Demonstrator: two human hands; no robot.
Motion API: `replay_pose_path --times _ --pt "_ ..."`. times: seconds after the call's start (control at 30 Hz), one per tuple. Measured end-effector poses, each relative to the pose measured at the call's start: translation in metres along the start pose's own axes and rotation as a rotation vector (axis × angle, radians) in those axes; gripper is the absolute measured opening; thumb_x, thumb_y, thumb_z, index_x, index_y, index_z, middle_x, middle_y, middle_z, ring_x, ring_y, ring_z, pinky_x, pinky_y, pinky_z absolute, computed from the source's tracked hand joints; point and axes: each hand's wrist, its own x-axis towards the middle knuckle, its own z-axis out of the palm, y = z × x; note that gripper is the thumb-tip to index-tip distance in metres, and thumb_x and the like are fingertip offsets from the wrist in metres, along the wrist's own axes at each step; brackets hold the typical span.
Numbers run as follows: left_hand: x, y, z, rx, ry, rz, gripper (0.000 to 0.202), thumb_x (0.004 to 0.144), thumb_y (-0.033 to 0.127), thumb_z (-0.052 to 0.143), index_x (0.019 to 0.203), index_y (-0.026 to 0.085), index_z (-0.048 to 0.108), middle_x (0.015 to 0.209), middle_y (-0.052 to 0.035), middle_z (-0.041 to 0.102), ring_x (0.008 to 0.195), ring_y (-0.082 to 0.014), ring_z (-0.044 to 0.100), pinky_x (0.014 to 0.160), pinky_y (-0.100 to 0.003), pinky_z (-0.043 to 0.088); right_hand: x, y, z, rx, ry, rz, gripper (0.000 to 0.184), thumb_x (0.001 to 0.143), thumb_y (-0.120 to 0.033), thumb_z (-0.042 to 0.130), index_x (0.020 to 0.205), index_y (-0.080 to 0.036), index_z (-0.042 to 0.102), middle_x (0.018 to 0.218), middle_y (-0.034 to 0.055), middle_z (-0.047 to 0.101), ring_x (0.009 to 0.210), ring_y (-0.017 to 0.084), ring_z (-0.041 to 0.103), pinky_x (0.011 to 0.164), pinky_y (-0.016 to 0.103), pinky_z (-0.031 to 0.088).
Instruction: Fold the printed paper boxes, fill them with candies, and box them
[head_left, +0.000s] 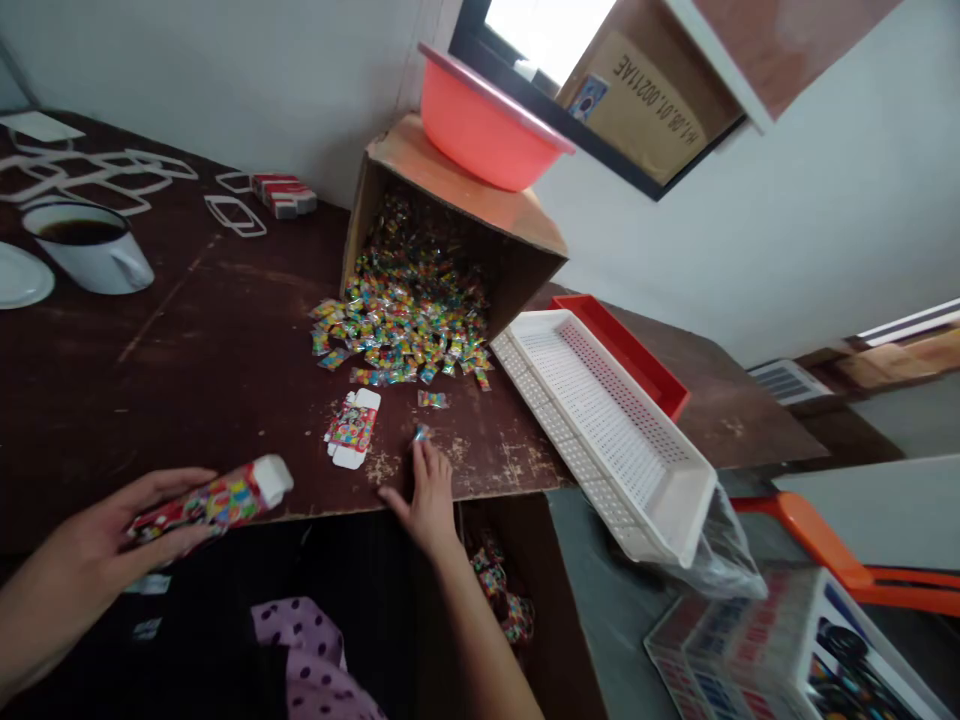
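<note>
My left hand [97, 545] is wrapped round a small red printed carton [225, 500], whose white end flaps point right. Beyond the table edge to the right, my right hand [431, 500] reaches over the tabletop. Its thumb is spread away from the fingers, and the fingertips touch a small wrapped candy packet [421, 433]. Another candy packet [433, 399] lies just above it. Left of that, a flattened printed carton [352, 428] with white flaps rests on the table. A heap of candy packets [412, 320] spills from a tipped cardboard box [525, 270].
A pink basin [487, 125] stands on the box. White perforated tray [600, 430] and red tray [630, 355] lie right, the white one overhanging the table edge. An enamel mug [112, 260] with dark liquid stands left. Below the edge is an open box of colourful packs [506, 600].
</note>
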Motion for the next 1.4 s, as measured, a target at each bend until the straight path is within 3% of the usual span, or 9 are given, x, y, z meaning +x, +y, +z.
replay_pose_path --times 0.13,0.33,0.57,0.7,0.8,0.9,1.0,1.2,1.4 --pt "0.008 0.004 0.036 -0.410 -0.194 -0.125 0.038 0.061 0.023 0.086 0.096 0.018 0.073 0.092 -0.0058 0.081 0.081 -0.0227 0.073 0.078 -0.031 0.058 -0.046 -0.039 0.003 0.289 0.088 -0.053 0.028 0.093 -0.024 0.058 0.120 -0.024 0.066 0.113 0.0118 0.065 0.106 0.024 0.058 0.093 0.045 0.050" --pt "0.007 -0.020 0.071 -0.121 -0.403 0.061 0.029 0.076 0.033 0.078 0.098 0.018 0.066 0.081 -0.0009 0.072 0.071 -0.0193 0.070 0.053 -0.025 0.057 -0.014 -0.093 -0.034 0.972 0.057 0.269 0.022 0.088 -0.028 0.064 0.109 -0.022 0.062 0.090 0.0028 0.069 0.082 0.015 0.067 0.077 0.029 0.055" --pt "-0.006 -0.019 0.067 -0.092 -0.605 0.050 0.035 0.079 0.033 0.075 0.109 0.023 0.060 0.096 -0.0008 0.069 0.083 -0.0228 0.071 0.064 -0.031 0.059 0.020 -0.123 -0.047 0.883 -0.059 0.188 0.006 0.085 -0.025 0.067 0.083 -0.019 0.067 0.080 0.0008 0.065 0.071 0.013 0.059 0.066 0.023 0.050" --pt "-0.008 -0.022 0.064 -0.128 -0.697 0.014 0.048 0.076 0.032 0.078 0.118 0.023 0.056 0.090 -0.0001 0.069 0.074 -0.0219 0.070 0.061 -0.031 0.057 0.003 -0.128 -0.039 0.774 -0.088 0.023 0.008 0.087 -0.028 0.068 0.084 -0.022 0.073 0.105 0.0053 0.067 0.106 0.020 0.055 0.096 0.037 0.044" --pt "-0.012 -0.023 0.067 -0.158 -0.673 -0.007 0.064 0.076 0.036 0.077 0.132 0.024 0.048 0.088 -0.0013 0.069 0.072 -0.0220 0.067 0.058 -0.032 0.057 -0.012 -0.128 -0.029 0.943 -0.085 0.177 0.018 0.091 -0.034 0.060 0.098 -0.025 0.074 0.129 0.0068 0.056 0.106 0.019 0.056 0.095 0.038 0.046" --pt "-0.014 -0.020 0.072 -0.141 -0.580 -0.009 0.056 0.080 0.052 0.070 0.125 0.021 0.058 0.079 -0.0018 0.070 0.066 -0.0212 0.064 0.054 -0.030 0.054 -0.022 -0.129 -0.017 1.409 -0.201 0.541 0.025 0.084 -0.038 0.068 0.105 -0.023 0.068 0.105 0.0045 0.063 0.064 0.009 0.054 0.058 0.024 0.049" --pt "-0.013 -0.017 0.075 -0.106 -0.520 -0.039 0.055 0.085 0.067 0.051 0.092 0.017 0.073 0.069 -0.0047 0.071 0.060 -0.0220 0.062 0.048 -0.029 0.050 -0.023 -0.133 -0.010 1.711 -0.453 0.742 0.040 0.065 -0.033 0.085 0.097 -0.020 0.066 0.083 -0.0015 0.063 0.056 0.007 0.052 0.047 0.017 0.042" --pt "-0.011 -0.012 0.072 -0.111 -0.413 -0.056 0.058 0.085 0.068 0.048 0.089 0.018 0.076 0.069 -0.0047 0.074 0.063 -0.0239 0.064 0.048 -0.029 0.049 -0.016 -0.131 -0.014 1.919 -0.659 0.767 0.039 0.071 -0.043 0.081 0.093 -0.013 0.068 0.066 -0.0012 0.063 0.057 0.009 0.058 0.064 0.024 0.056" --pt "-0.011 -0.009 0.070 0.008 -0.465 0.095 0.037 0.078 0.046 0.068 0.105 0.021 0.075 0.089 -0.0049 0.078 0.078 -0.0257 0.065 0.056 -0.027 0.050 -0.012 -0.124 -0.002 1.823 -0.735 0.776 0.039 0.063 -0.029 0.086 0.097 -0.017 0.071 0.082 0.0005 0.070 0.060 0.008 0.060 0.053 0.019 0.052"
